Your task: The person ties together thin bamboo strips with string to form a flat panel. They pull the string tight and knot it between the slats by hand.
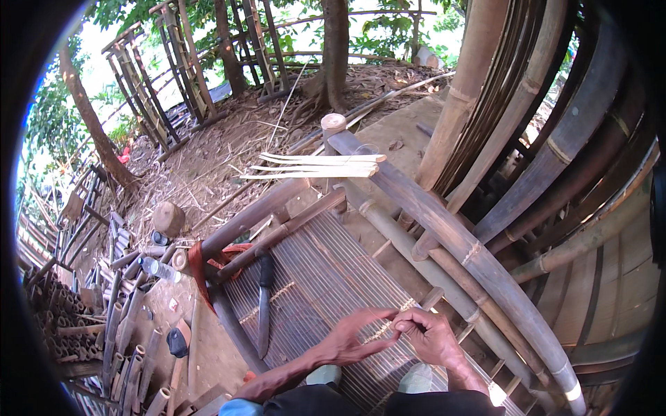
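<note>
My two hands meet above a bench seat of narrow bamboo slats (326, 256). My left hand (354, 338) has its thumb and forefinger stretched out and apart, their tips beside the right fingertips. My right hand (429, 338) is closed in a pinch at the same spot; anything between its fingers is too small or hidden to make out. A knife (264, 305) with a dark handle lies on the slats left of my hands. Several pale split strips (319, 166) rest across the bench's far corner.
A thick bamboo armrest (458, 232) curves along the right side, with tall bamboo poles (479, 90) behind it. Reddish cloth strips (201, 274) hang on the left frame corner. A clear bottle (159, 269) and many cut bamboo pieces (132, 333) lie on the left ground.
</note>
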A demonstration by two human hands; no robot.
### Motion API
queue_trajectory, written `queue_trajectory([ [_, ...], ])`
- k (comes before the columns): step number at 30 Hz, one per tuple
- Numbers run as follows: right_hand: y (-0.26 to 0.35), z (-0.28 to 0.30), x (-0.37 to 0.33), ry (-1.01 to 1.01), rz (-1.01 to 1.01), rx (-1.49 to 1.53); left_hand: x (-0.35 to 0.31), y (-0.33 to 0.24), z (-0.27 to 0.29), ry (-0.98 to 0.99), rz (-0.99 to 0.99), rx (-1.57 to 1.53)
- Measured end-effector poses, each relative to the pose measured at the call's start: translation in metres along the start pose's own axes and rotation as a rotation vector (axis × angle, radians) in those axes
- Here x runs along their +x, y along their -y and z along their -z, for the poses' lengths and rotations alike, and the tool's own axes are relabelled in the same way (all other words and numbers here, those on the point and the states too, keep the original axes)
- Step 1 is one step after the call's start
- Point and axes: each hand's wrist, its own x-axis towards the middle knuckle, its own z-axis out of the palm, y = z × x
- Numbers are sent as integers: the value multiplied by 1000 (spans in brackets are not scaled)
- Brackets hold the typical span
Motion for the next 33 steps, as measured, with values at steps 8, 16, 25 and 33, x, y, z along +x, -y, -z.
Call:
queue_trajectory([
  [8, -36, 62, -13, -540, -65, -49, 12, 15, 40, 367, 465, -354],
  [16, -82, 100, -23, -656, -38, -88, -9, 19, 147, -153, 343, -852],
  [25, -85, 83, -26, -439, -269, -144, 13, 5, 171, -681, 212, -1067],
  [33, -41, 55, 21, -712, 62, -378, 55, 13, 74, -334, 544, -670],
])
